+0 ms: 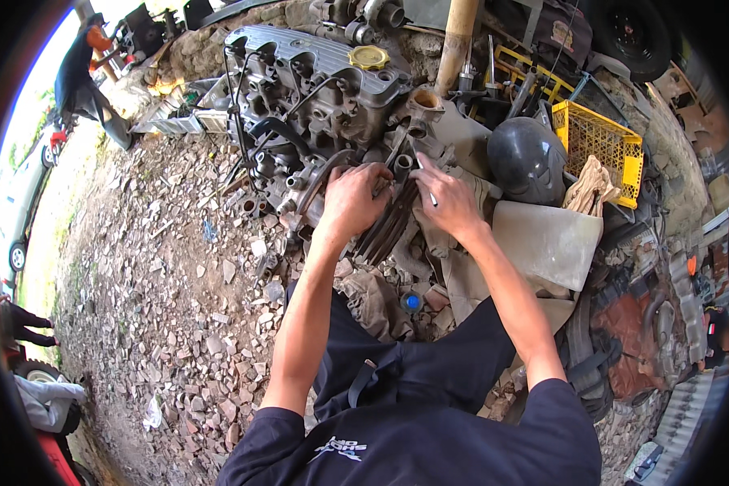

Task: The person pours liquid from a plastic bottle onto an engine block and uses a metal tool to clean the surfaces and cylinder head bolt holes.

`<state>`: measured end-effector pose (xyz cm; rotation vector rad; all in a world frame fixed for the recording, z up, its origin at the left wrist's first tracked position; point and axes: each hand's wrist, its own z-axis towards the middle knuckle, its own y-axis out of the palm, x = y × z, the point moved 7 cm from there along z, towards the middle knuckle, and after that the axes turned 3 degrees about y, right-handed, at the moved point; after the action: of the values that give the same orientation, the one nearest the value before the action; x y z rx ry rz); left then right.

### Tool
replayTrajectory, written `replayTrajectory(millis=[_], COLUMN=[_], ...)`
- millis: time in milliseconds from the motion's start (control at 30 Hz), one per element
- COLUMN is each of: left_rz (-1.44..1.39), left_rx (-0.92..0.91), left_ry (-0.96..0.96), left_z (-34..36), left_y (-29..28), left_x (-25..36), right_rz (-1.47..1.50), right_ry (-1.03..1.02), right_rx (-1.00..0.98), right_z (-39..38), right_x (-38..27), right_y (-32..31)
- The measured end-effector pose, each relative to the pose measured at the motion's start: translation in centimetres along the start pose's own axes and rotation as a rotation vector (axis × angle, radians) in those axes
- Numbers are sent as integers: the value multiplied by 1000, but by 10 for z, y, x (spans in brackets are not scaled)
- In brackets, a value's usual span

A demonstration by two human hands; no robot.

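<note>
A large engine (324, 105) stands in front of me, with a ribbed grey cover, a yellow oil cap (368, 57) and thin metal pipes along its left side. My left hand (355, 198) rests at its near end with curled fingers, beside a round pulley-like disc (322, 188); what the fingertips hold is hidden. In my right hand (447, 199), closed, is a slim metal tool (433, 199), its pale end showing below the fingers. Between both hands is an open pipe end (403, 163), above dark fan-like blades (387, 231).
A black rounded helmet-like object (526, 160) and yellow crate (603, 146) lie at right, near a pale panel (547, 241). A wooden post (457, 49) rises behind. Stony ground (170, 283) spreads left. Another person (85, 73) stands far left. A blue cap (412, 302) lies below my hands.
</note>
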<state>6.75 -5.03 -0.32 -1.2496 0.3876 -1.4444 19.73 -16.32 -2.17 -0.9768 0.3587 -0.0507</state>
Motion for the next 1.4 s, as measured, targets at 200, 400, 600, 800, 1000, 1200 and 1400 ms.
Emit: replayTrajectory(millis=[200,400,600,800,1000,1200,1400], left_rz=[-15,3,-10,-6,-10,-8,8], left_rx=[31,84,129,15,4,3,-3], left_ry=[22,44,81,27,30,2,12], left_z=[-2,-3,-5,-2,-1,-4,-2], left_y=[0,0,-3,2,0,-1,1], left_x=[3,-1,2,-3,4,-4,-1], right_rz=[-41,-198,-67,-334,51,-63,135], right_ry=[-111,-47,-117,-54,59,217,152], right_rx=[82,-77,34,23,247,-19,209], right_z=[7,0,-10,6,14,9,16], right_x=[6,0,7,-2,5,1,5], right_y=[4,22,12,11,16,18,9])
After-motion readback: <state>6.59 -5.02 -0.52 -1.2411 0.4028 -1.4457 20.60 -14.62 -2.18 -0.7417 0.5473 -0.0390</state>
